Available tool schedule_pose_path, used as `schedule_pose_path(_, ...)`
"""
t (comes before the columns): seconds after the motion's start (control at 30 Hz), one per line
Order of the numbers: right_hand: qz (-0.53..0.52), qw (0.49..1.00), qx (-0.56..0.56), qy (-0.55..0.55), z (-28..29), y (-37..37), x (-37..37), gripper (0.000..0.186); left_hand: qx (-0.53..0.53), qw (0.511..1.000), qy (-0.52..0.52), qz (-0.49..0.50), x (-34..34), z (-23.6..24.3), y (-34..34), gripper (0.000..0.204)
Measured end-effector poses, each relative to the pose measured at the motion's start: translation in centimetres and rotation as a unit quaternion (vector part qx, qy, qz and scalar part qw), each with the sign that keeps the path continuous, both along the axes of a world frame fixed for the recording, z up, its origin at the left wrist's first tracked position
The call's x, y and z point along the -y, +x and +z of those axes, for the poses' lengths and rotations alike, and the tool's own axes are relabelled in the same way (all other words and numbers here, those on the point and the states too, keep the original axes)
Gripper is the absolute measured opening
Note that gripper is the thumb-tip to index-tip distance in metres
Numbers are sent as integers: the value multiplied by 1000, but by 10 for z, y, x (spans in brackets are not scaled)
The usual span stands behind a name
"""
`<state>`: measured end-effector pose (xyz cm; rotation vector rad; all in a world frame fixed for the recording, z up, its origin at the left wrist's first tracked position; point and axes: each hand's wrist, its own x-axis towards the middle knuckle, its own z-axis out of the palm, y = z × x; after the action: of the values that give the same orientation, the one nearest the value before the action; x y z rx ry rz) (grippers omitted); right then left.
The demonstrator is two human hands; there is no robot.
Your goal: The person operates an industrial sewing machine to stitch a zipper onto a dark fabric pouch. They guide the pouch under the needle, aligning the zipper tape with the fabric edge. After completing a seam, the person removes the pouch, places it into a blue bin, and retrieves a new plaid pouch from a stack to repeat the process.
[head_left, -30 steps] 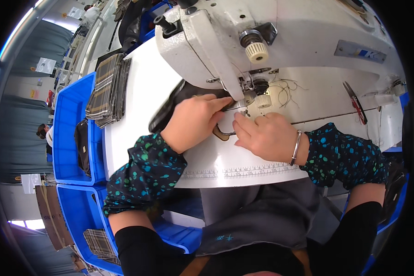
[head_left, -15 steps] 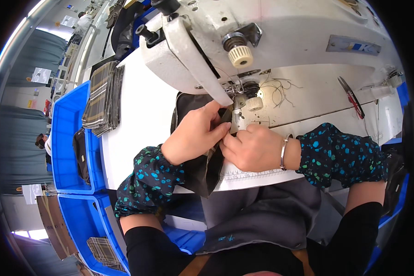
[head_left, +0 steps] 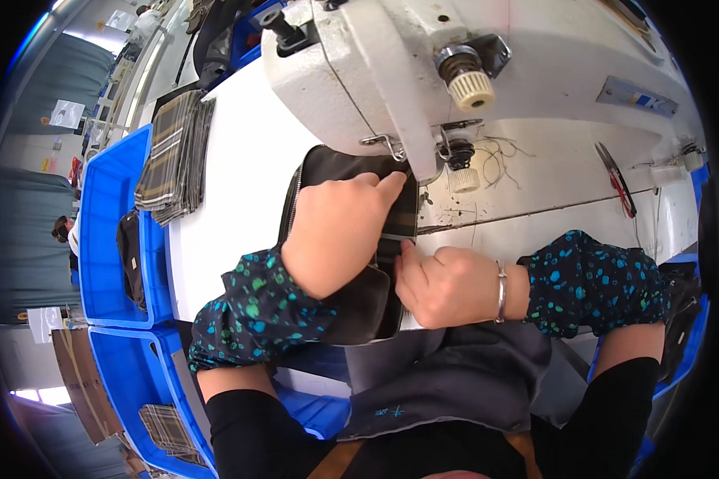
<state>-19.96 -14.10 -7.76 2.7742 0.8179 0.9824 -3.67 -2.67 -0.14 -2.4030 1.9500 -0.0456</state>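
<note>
A dark fabric bag piece [head_left: 351, 307] with a zipper along its left side lies on the sewing machine bed, its upper edge at the needle area. My left hand [head_left: 335, 227] rests on it, index finger stretched toward the presser foot and the other fingers curled against the fabric, partly hidden. At the piece's right edge my right hand [head_left: 447, 283] is closed, thumb and index finger pinching the fabric. The white sewing machine [head_left: 527, 64] stands over the work; its arm covers the needle from view.
Red-handled scissors [head_left: 617, 182] and loose thread ends [head_left: 495, 160] lie on the right of the table. Left, stacked plaid fabric pieces [head_left: 172, 156] sit by a blue bin [head_left: 112, 263] holding dark pieces. Another blue bin [head_left: 128, 383] below holds plaid pieces.
My left hand has gone from a pinch near the needle to lying over the fabric. The bag piece is spread flatter, and my right hand has shifted slightly down and right.
</note>
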Motion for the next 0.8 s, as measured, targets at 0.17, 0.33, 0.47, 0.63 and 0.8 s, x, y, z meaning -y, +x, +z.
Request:
schedule_pose_path(0.17,-31,999,-21,-21,6,-7,0,36,-20,999,28,-18,-4,-11,-17,67)
schedule_pose_path(0.33,-51,996,-62,-38,14,-14,-1,39,-105,993,40,-22,-6,-7,-15,68)
schedule_pose_path(0.47,-61,995,-83,-14,17,-23,-2,44,-158,986,45,-8,-2,-8,-18,64)
schedule_pose_path(0.63,-83,993,-82,-6,15,-25,-5,45,-177,983,46,9,-1,-12,-21,65)
schedule_pose_path(0.8,-122,989,-73,-33,10,-19,-1,43,-198,979,32,24,4,-16,-16,67)
